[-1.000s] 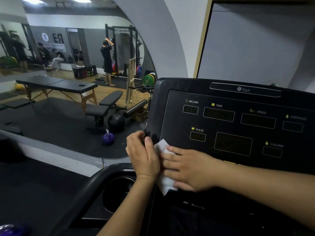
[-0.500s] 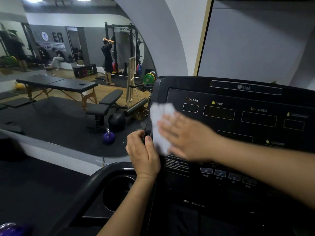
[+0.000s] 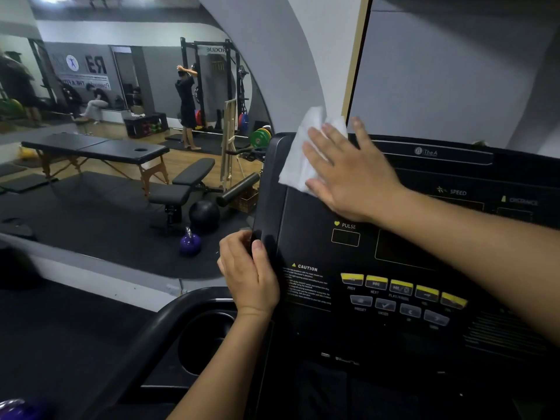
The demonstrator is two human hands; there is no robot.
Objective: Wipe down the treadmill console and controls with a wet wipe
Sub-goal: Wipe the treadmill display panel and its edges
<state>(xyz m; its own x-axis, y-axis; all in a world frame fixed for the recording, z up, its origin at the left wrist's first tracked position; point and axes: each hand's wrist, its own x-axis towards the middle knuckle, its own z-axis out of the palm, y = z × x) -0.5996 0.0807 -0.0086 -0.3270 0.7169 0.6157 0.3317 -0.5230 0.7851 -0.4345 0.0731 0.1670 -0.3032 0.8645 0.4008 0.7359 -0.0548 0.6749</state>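
The black treadmill console (image 3: 394,250) fills the right half of the view, with display windows and rows of yellow and grey buttons (image 3: 400,286). My right hand (image 3: 348,171) lies flat with straight fingers, pressing a white wet wipe (image 3: 298,156) against the console's upper left corner; the wipe sticks up past the top edge. My left hand (image 3: 250,274) grips the console's left edge, thumb on the front face, fingers wrapped behind.
A cup holder (image 3: 206,344) sits in the black tray below the left hand. A big mirror at left reflects a massage table (image 3: 97,150), a bench (image 3: 181,189), a purple kettlebell (image 3: 190,242), a squat rack and people.
My right hand has slid the wipe upward from the console's lower left area to its upper left corner, uncovering the pulse window and buttons. The left hand has kept its grip.
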